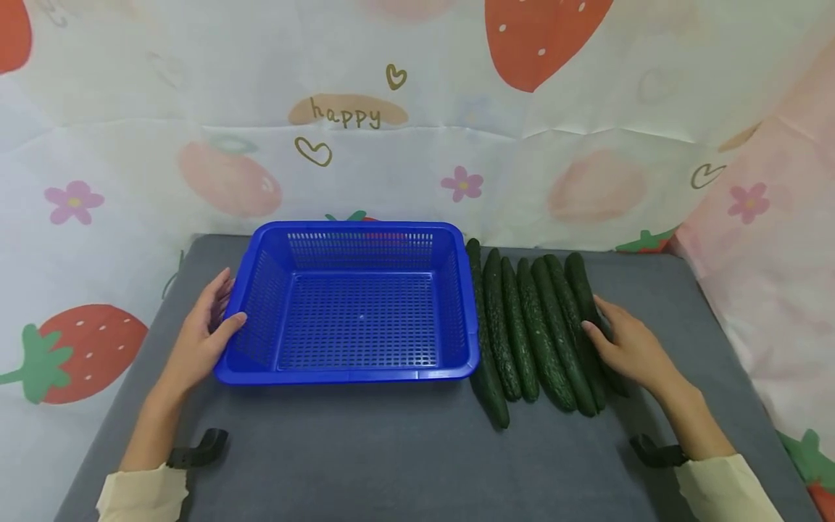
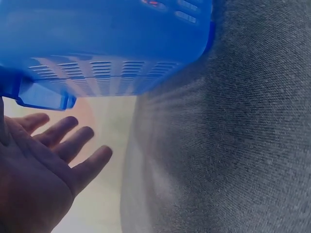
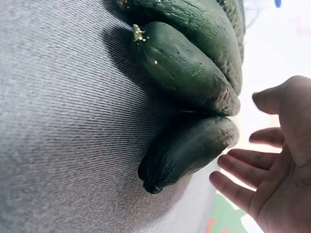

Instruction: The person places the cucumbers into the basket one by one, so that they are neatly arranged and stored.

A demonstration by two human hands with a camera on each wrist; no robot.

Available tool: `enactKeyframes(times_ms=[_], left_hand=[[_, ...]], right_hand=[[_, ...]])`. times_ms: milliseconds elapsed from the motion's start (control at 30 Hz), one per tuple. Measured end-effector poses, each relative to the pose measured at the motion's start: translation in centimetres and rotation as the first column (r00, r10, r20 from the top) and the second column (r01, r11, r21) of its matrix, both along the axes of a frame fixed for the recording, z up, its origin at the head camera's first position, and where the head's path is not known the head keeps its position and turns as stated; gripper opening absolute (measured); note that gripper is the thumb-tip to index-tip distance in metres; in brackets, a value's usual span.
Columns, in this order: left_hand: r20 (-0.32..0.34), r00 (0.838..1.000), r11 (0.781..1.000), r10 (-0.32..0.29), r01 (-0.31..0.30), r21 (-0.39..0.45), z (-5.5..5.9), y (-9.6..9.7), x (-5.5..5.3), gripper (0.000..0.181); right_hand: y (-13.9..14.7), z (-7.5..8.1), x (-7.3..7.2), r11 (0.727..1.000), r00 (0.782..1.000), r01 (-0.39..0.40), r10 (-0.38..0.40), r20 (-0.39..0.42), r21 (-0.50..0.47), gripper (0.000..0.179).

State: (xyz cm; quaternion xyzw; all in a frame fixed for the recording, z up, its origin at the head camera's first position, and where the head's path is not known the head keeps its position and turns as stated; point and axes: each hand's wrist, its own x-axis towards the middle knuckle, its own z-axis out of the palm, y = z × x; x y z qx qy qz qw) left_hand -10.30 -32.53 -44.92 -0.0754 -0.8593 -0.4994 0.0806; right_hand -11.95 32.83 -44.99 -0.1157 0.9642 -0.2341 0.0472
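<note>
A blue plastic basket (image 1: 359,376) with slotted walls and a grid floor sits on the grey cloth, with nothing inside it. At its left side is my left hand (image 1: 198,337), thumb tip overlapping the rim in the head view. The left wrist view shows the fingers (image 2: 90,162) spread and fairly straight beside the basket's outer wall (image 2: 107,73). Several dark green cucumbers (image 1: 544,341) lie side by side, right of the basket. My right hand (image 1: 629,344) is at the rightmost cucumber (image 3: 192,148), its thumb above and its fingers loosely extended along the outer side.
Grey cloth (image 1: 404,457) covers the table. Behind it hangs a pale curtain (image 1: 417,174) printed with strawberries, flowers and hearts. The leftmost cucumber (image 1: 488,377) lies right against the basket's right side. A dark strap mount (image 1: 198,449) is on each wrist.
</note>
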Motion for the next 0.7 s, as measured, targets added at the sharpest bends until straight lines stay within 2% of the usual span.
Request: enactKeyframes(times_ms=[267,367,500,600,633,700], left_hand=[[0.088,0.996,0.999,-0.011,0.006,0.050,-0.3,0.0,0.3,0.058],[0.127,0.991,0.994,-0.039,0.026,0.103,-0.5,-0.1,0.3,0.057],[0.159,0.985,0.984,-0.072,0.044,0.171,-0.6,-0.1,0.2,0.056],[0.176,0.979,0.962,-0.103,0.054,0.266,-0.8,-0.1,0.1,0.055],[0.182,0.976,0.949,-0.116,0.055,0.309,-0.9,-0.1,0.2,0.053],[0.193,0.969,0.910,-0.154,0.064,0.409,-1.0,-0.1,0.2,0.047]], right_hand=[[-0.3,-0.5,-0.6,0.997,0.997,0.068,-0.068,0.019,0.036,0.059],[-0.2,-0.9,-0.8,0.994,0.995,0.098,-0.098,0.012,0.052,0.057],[0.0,-1.1,-1.0,0.992,0.991,0.119,-0.121,0.056,0.034,0.058],[0.1,-0.9,-1.2,0.991,0.985,0.132,-0.132,0.111,0.007,0.059],[0.1,-0.8,-1.2,0.991,0.983,0.137,-0.136,0.126,0.003,0.059],[0.2,-0.6,-1.4,0.989,0.975,0.151,-0.149,0.164,-0.001,0.060]])
